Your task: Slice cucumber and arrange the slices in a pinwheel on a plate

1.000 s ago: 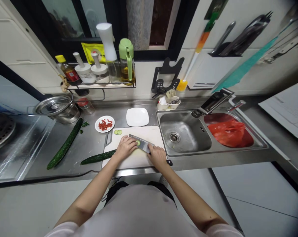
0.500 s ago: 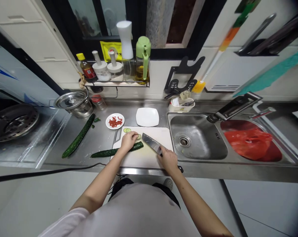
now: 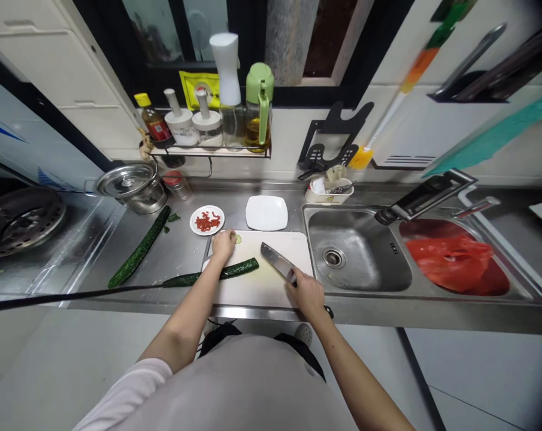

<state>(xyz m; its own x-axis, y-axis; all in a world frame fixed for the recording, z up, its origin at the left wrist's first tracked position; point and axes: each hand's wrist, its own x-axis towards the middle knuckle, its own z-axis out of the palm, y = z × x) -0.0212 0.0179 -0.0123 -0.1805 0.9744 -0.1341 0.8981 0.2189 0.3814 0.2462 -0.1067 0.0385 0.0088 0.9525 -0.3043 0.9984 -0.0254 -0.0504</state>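
On the white cutting board [image 3: 262, 287], at the near edge of the steel bench [image 3: 181, 254] just left of the sink [image 3: 356, 263], both hands are at work. The left hand [image 3: 223, 245] rests at the board's far left corner with its fingers curled down over a few pale cucumber slices [image 3: 237, 239]; one slice peeks out beside the fingertips, and I cannot tell whether the hand pinches any of them or only covers them. The right hand [image 3: 307, 293] is wrapped firmly around the handle of a knife [image 3: 277, 263], near the board's near right corner, with the broad blade slanting away toward the board's middle (whether it touches the board cannot be told).

Between the two hands lies a long dark cucumber [image 3: 239, 267], its cut end near the board's centre and its other end running off the board's left edge onto the bench, under the left forearm. The blade's tip is near the cut end but apart from it.

A second, whole cucumber [image 3: 140, 246] lies slantwise toward the bench's left side. Beyond the board stand a small round plate of red chilli pieces [image 3: 206, 220] and an empty square white plate [image 3: 266, 212]. A lidded steel pot [image 3: 127, 185] sits at the far left corner.
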